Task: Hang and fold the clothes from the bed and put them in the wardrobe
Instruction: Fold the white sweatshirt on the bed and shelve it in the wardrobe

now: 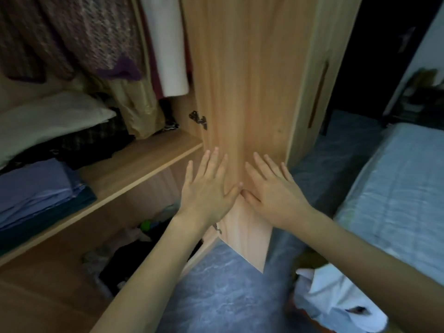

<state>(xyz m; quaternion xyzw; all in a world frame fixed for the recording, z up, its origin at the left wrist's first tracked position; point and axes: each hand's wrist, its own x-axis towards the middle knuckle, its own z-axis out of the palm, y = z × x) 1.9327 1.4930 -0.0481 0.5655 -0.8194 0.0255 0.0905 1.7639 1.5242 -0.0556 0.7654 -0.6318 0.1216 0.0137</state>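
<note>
Both palms lie flat with fingers straight, grasping nothing: the left hand (pixel 208 188) and right hand (pixel 271 191) press the wardrobe door (pixel 242 87) at centre frame, thumbs touching (likely to swing it). Folded clothes (pixel 40 191) sit on the shelf (pixel 134 174) at left, hanging clothes (pixel 96 37) at upper left. The bed (pixel 403 188) lies at right.
</note>
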